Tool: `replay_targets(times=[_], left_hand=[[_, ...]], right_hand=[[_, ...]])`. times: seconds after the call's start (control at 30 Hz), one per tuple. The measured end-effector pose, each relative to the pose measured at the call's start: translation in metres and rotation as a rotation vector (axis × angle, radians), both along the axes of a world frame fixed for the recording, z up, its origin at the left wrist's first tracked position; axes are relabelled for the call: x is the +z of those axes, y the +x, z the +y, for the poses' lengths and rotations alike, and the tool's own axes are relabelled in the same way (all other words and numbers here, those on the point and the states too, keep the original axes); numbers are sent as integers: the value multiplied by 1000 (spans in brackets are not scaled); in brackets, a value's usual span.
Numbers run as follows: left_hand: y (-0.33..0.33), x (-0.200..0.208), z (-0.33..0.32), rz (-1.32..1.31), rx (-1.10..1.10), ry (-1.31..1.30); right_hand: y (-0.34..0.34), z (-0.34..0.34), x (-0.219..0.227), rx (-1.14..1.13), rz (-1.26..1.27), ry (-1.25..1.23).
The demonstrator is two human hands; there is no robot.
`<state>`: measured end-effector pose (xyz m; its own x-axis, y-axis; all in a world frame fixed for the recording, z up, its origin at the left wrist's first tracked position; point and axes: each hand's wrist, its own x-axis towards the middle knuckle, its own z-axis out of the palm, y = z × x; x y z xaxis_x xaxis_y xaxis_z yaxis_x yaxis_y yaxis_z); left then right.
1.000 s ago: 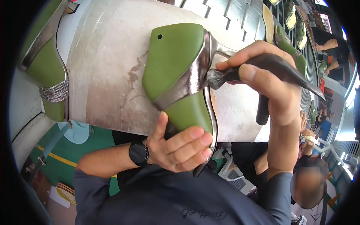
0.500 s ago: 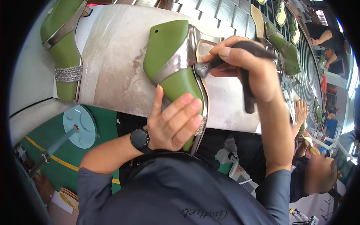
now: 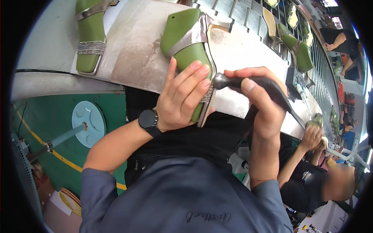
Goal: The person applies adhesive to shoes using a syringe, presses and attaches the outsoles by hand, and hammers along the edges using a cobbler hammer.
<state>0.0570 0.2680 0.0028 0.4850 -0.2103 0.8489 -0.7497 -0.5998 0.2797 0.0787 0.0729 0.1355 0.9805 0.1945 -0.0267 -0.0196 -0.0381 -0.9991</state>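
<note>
- In the upper middle of the frame, the sandal (image 3: 194, 34) on its green last (image 3: 176, 29) slants, heel end over the desk (image 3: 138, 58), toe end past its near edge.
- Left grip (image 3: 176, 101): fingers spread, wrapped part-way around the front of the sandal.
- Right grip (image 3: 268, 110): closed on the hammer (image 3: 233, 82), its rounded face by the edge of the sole (image 3: 205, 108); contact cannot be told.
- Step in hand, apparently: tapping or pressing along that edge.
- Next move seems to call for a steady sandal, hammer clear of the left fingertips.
</note>
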Motion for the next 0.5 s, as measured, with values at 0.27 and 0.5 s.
replay_targets(times=[0.27,0.5], left_hand=[[-4,2,2,50,6,17],[2,1,6,55,9,-53]], right_hand=[[-20,10,48,-300,-253,27],[-9,15,2,36,-158,-119]])
